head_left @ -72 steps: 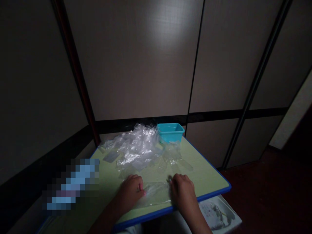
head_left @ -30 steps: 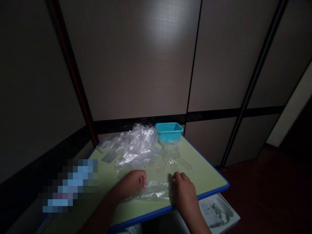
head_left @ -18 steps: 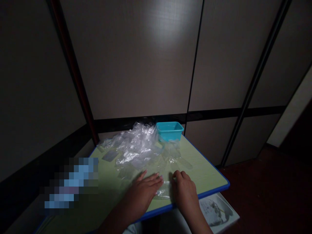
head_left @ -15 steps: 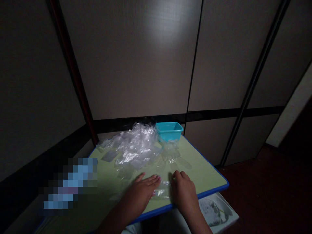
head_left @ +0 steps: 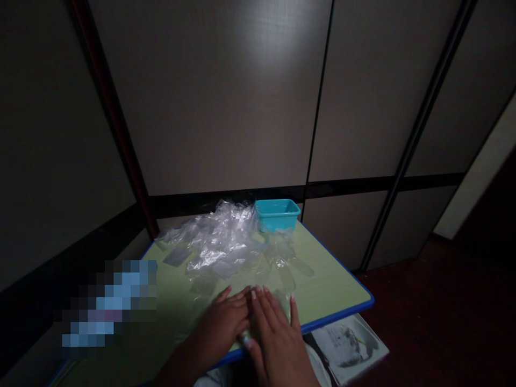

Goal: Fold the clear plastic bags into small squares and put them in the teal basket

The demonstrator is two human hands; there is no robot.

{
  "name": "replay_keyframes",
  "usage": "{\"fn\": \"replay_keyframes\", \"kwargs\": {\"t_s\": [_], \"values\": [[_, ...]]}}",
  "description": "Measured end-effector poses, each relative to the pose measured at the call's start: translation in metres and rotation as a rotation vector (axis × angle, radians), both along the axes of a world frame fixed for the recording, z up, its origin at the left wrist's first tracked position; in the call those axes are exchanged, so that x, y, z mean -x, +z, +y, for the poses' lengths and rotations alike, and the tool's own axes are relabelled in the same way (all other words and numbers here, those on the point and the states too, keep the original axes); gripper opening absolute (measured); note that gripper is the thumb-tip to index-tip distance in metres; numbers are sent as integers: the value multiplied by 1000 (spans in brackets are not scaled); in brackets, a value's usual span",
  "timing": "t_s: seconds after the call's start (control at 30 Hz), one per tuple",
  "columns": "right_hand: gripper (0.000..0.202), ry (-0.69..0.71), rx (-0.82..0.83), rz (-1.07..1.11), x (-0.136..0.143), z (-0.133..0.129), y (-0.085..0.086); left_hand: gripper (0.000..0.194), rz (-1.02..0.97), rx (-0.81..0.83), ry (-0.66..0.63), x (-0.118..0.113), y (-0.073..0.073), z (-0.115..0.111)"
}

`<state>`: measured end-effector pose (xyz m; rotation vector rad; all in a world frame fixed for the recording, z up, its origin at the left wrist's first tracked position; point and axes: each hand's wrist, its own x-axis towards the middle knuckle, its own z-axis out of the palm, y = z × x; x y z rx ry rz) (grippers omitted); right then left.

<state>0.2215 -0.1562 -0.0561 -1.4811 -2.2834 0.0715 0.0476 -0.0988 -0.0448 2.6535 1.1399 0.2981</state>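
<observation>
My left hand [head_left: 229,318] lies on the near part of the table, fingers stretched out. Beside it, my right hand [head_left: 276,330] is flat with its fingers extended and the outer finger spread apart. The two hands touch at the fingers. Under my right hand is a clear plastic sheet or bag [head_left: 284,302], mostly covered. Just beyond lie thin clear plastic pieces [head_left: 285,271] with rounded, finger-like ends. Further back, a large crumpled heap of clear plastic bags [head_left: 223,236] spreads over the table.
A turquoise plastic basket [head_left: 278,216] stands at the table's back corner, against the panelled wall [head_left: 226,107]. The pale green table [head_left: 330,290] has a blue edge. A blurred-out blue object [head_left: 116,301] sits at the left. Below the right edge is a box with a printed picture [head_left: 350,344].
My right hand has gone from bent fingers at the plastic's right side to lying flat, moving left against my left hand. The plastic there is now mostly covered. The view shifted slightly.
</observation>
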Motion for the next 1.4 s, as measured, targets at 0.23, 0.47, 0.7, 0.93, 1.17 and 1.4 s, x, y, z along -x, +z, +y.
{"fn": "replay_keyframes", "kwargs": {"t_s": [0.23, 0.47, 0.7, 0.93, 1.17, 1.4], "values": [[67, -35, 200, 10, 3, 6, -1, 56, 47, -47, 54, 0, -2, -2], [66, -215, 196, -65, -18, 8, 3, 52, 60, -89, 57, 1, -9, 1], [67, -252, 164, -82, -14, 8, 4, 53, 80, -95, 75, 0, -6, -2], [61, -4, 84, -17, 7, 21, 19, 55, 91, -77, 87, -4, 4, -6], [59, 54, 143, -42, 9, 41, 11, 48, 95, -79, 99, -5, 12, -10], [58, 44, 153, -59, 9, 43, 7, 56, 134, -151, 177, 27, -4, -10]]}}
